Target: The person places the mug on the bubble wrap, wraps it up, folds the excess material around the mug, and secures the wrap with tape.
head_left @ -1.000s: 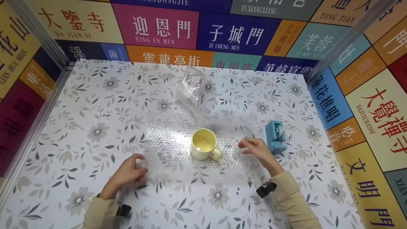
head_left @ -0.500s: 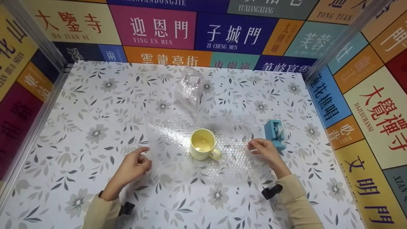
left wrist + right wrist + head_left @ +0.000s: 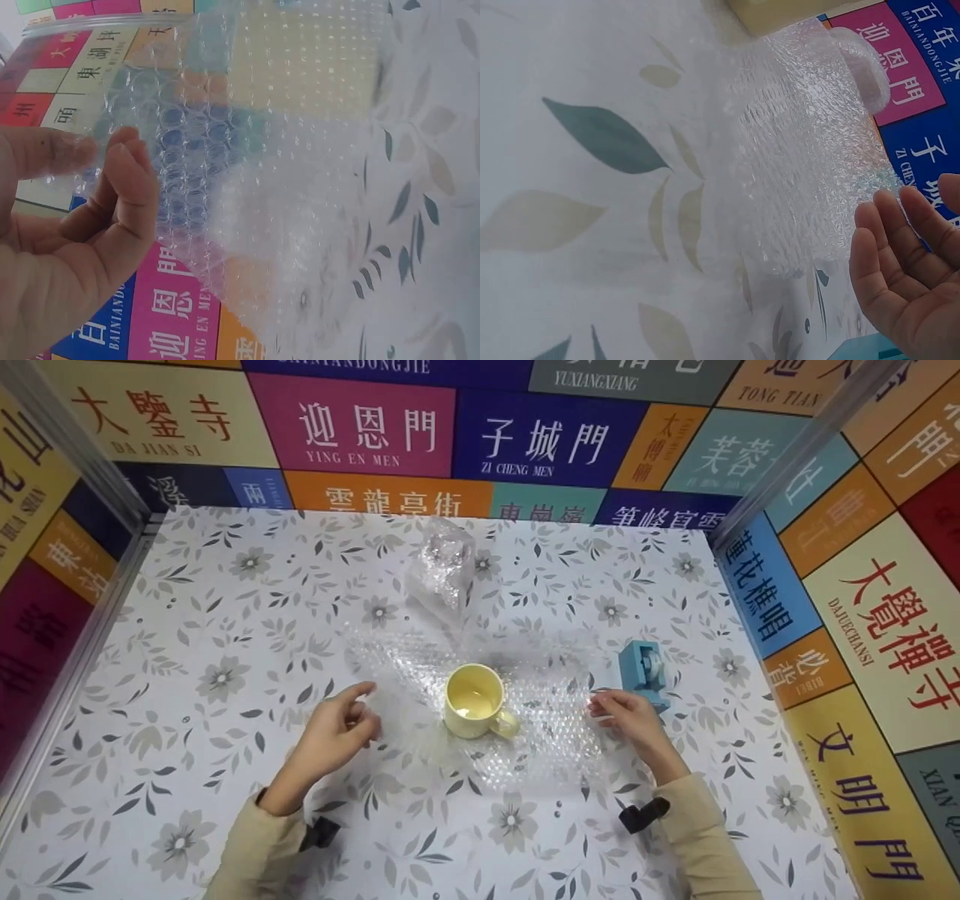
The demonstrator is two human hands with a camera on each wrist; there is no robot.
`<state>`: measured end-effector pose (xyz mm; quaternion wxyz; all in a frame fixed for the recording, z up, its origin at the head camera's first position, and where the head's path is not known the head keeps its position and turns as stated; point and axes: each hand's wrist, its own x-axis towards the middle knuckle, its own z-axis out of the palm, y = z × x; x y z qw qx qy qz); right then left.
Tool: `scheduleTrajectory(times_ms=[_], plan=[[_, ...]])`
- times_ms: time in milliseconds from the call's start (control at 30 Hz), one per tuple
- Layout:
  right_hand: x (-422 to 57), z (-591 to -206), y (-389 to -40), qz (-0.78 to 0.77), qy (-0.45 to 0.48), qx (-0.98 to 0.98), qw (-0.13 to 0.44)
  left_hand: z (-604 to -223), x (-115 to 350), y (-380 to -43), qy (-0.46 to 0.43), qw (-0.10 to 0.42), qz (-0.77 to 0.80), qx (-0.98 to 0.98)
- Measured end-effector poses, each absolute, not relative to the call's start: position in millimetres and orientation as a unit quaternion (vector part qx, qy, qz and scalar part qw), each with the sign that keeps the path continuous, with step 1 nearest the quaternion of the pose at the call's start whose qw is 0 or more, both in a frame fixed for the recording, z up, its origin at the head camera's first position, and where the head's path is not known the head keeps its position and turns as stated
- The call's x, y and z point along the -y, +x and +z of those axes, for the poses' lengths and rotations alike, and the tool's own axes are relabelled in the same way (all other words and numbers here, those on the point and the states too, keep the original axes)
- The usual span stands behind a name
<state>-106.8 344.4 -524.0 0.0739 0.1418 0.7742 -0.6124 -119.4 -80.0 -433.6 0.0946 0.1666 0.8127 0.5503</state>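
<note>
A pale yellow mug stands upright on a sheet of bubble wrap, its handle toward the right. My left hand pinches the sheet's left edge between thumb and fingers. In the left wrist view, the bubble wrap rises off the table beside the left hand. At the right edge my right hand has loosely bent fingers. The right wrist view shows that hand close to the sheet's edge, with no wrap visible in the palm; whether the fingertips touch it is unclear.
A blue tape dispenser stands just beyond my right hand. Behind the mug lies a crumpled clear-wrapped bundle. The floral tabletop is bounded by lettered panels at the back and sides.
My left hand has moved right and forward toward the mug, bringing the sheet's left edge up. The right hand has shifted slightly outward to the right. The mug stays put.
</note>
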Motion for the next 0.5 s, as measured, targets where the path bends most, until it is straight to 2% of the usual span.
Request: scheduleTrajectory(times_ms=[200,500], plan=[[-347,-525,-104,-0.613,0.147,-0.773,0.072,-453,68,-132,0.180,0.105,0.588,-0.782],[-350,-528,-102,-0.600,0.156,-0.781,0.074,-449,40,-143,0.189,0.118,0.626,-0.747]])
